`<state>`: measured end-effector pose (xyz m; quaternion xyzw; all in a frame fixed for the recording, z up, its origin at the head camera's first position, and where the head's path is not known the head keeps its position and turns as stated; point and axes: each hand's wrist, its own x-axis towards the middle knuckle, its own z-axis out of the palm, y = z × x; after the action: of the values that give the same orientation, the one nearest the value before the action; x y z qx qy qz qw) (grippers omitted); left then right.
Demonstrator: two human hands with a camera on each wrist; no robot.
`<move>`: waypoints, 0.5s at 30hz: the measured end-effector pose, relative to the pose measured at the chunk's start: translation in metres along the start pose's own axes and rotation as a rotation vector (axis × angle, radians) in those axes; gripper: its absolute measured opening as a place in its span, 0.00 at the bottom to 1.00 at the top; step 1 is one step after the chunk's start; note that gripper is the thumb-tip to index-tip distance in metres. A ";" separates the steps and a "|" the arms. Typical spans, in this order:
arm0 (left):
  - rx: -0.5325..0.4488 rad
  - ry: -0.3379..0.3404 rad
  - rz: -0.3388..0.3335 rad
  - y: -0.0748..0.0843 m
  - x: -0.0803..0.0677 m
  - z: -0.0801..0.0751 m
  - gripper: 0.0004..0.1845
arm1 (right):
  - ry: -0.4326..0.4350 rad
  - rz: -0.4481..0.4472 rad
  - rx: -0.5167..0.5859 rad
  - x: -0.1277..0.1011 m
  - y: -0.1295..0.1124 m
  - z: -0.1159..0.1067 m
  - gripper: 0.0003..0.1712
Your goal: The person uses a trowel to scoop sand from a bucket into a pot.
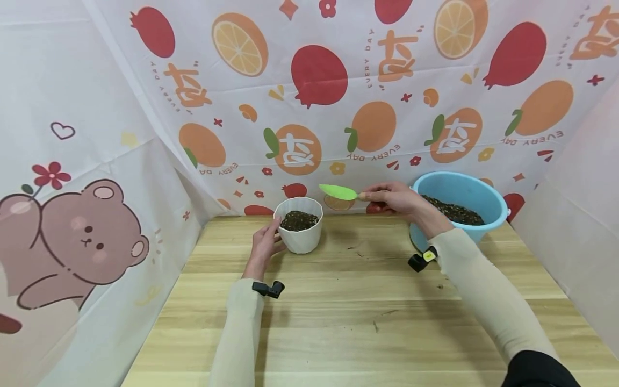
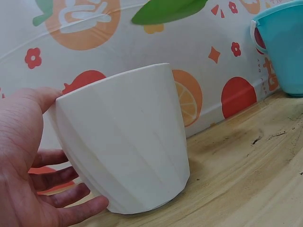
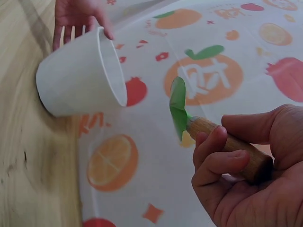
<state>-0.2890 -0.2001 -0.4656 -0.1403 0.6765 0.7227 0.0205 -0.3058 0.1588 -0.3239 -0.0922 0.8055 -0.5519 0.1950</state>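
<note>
In the head view, a white pot (image 1: 303,241) with faceted wall and dark crumbly soil (image 1: 299,221) stands mid-frame on the wooden table (image 1: 338,322), while at right the wrist covers part of a round blue bucket (image 1: 498,207). In the left wrist view, the left hand (image 2: 19,161) holds the pot from the left, thumb on rim, fingers spread. In the right wrist view, the right hand (image 3: 265,189) grips the wooden handle (image 3: 253,161) of a trowel (image 3: 178,106), whose green blade is raised mid-frame, apart from the pot at upper left.
</note>
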 end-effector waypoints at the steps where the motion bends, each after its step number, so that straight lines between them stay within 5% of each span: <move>1: 0.000 -0.003 0.002 0.001 0.000 0.000 0.41 | 0.015 0.004 -0.002 -0.004 0.000 -0.005 0.24; 15: 0.009 -0.003 -0.004 0.002 -0.002 0.000 0.40 | 0.106 0.043 -0.058 -0.046 0.006 -0.057 0.28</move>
<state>-0.2876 -0.1998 -0.4633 -0.1405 0.6795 0.7198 0.0233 -0.2874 0.2260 -0.3016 -0.0512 0.8323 -0.5279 0.1610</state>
